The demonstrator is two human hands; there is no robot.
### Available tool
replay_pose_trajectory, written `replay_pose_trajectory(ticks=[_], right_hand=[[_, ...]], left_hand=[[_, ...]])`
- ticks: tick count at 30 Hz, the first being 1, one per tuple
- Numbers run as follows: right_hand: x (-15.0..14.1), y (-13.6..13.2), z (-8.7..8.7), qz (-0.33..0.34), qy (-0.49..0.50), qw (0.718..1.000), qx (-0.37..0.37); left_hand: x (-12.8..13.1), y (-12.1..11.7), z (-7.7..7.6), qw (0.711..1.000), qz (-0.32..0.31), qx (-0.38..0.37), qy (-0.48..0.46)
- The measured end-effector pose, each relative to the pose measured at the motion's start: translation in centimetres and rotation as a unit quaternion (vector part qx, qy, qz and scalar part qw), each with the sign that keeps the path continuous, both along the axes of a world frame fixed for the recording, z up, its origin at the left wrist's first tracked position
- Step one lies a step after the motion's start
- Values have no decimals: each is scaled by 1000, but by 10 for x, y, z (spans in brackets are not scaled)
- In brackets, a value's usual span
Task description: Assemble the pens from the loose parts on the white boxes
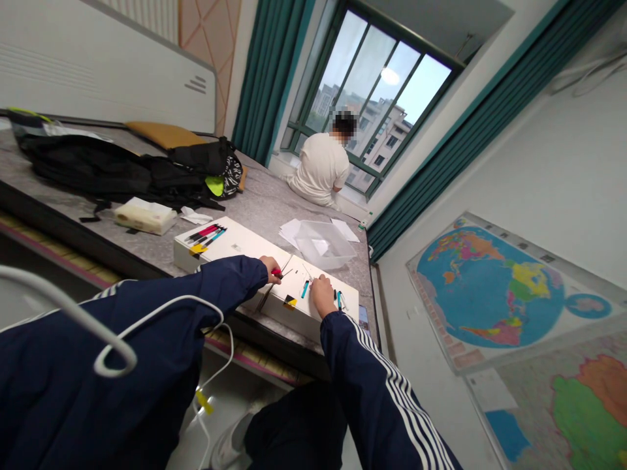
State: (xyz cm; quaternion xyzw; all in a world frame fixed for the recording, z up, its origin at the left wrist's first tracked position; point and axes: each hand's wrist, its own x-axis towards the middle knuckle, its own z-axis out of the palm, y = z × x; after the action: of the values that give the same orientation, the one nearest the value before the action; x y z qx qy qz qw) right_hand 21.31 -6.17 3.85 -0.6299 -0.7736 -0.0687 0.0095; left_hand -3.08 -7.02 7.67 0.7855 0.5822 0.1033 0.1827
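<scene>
My left hand (271, 269) is closed around a red pen part (277, 272) above the white boxes, and a thin dark stick shows by its fingertips. My right hand (322, 296) rests on the right-hand white box (279, 294) with its fingers drawn together; whatever they hold is too small to make out. Just left of that hand lies a teal pen barrel (305, 289). Another teal pen piece (339, 300) and small loose parts lie to its right. Several red, black and blue pens (206, 235) lie side by side on the left-hand white box (240, 245).
A clear plastic bin (326, 245) stands behind the boxes among white papers. A tissue pack (145, 215) and black backpack (122, 166) lie left. A person in a pale shirt (321, 166) sits by the window. A white cable (171, 301) crosses my left sleeve.
</scene>
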Motion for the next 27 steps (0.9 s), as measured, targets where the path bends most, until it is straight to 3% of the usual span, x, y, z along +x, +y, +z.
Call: replay_pose_trajectory(ticks=[8, 27], right_hand=[[1, 2, 0, -5, -27, 1000, -2], [22, 14, -1, -19, 30, 999, -29]], left_hand=[[0, 0, 2, 1000, -1, 1, 23], [-1, 0, -5, 1000, 1, -2, 20]])
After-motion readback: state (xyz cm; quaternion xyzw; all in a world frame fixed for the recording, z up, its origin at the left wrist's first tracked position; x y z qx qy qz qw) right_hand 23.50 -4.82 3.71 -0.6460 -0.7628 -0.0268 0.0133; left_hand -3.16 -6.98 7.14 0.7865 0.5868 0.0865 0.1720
